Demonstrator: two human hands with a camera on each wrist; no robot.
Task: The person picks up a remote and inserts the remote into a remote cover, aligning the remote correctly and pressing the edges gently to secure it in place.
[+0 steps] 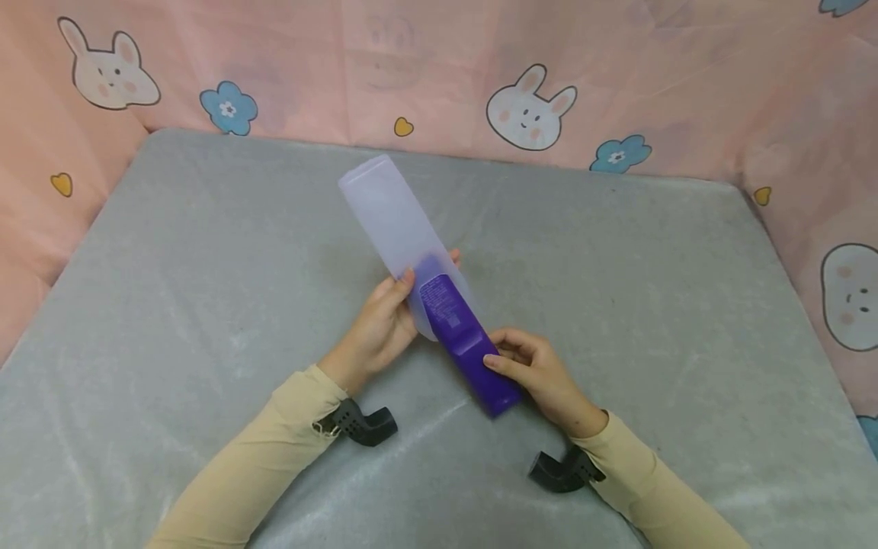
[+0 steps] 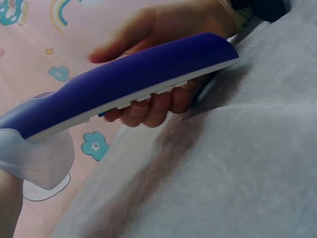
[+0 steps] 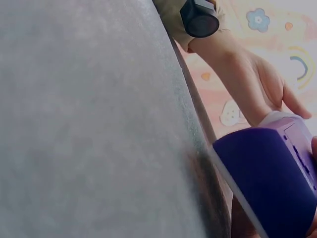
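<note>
A long purple plastic device (image 1: 473, 347) with a printed label on its back slants over the table. Its upper end sits inside the mouth of a milky translucent sleeve (image 1: 387, 213). My left hand (image 1: 382, 324) grips the sleeve near that mouth, thumb in front and fingers behind. Around the device's lower part, my right hand (image 1: 538, 374) has its thumb on the purple back and fingers at the far side. In the left wrist view, the device (image 2: 133, 74) shows a white underside with raised blocks along it; its exact kind is unclear.
A grey cloth-covered table (image 1: 652, 305) lies beneath both hands. Pink curtain (image 1: 439, 76) with rabbits and flowers stands along its back and sides. Black curved mounts (image 1: 366, 423) sit at both wrists.
</note>
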